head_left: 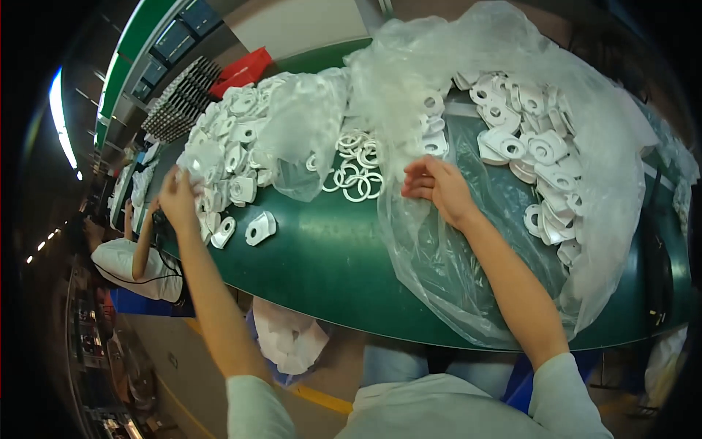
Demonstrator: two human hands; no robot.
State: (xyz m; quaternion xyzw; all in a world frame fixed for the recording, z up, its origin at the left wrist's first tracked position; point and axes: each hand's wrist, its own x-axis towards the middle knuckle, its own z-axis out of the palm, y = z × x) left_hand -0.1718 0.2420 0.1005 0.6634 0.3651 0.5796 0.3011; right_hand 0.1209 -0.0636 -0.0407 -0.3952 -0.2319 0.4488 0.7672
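Observation:
My left hand is at the left edge of a large heap of white plastic parts, its fingers drawn together. What they hold, if anything, is hard to make out against the heap. Two loose white parts lie on the green tabletop beside this hand. My right hand hovers over a big clear plastic bag, fingers loosely bent and apart, with nothing visible in them. Between the hands lies a cluster of white rings. Inside or under the bag, more white parts are piled on the right.
A smaller clear bag rests on the heap. Behind it stand a red bin and a stack of dark trays. Another person works at the far left. The green table's curved front edge runs before me.

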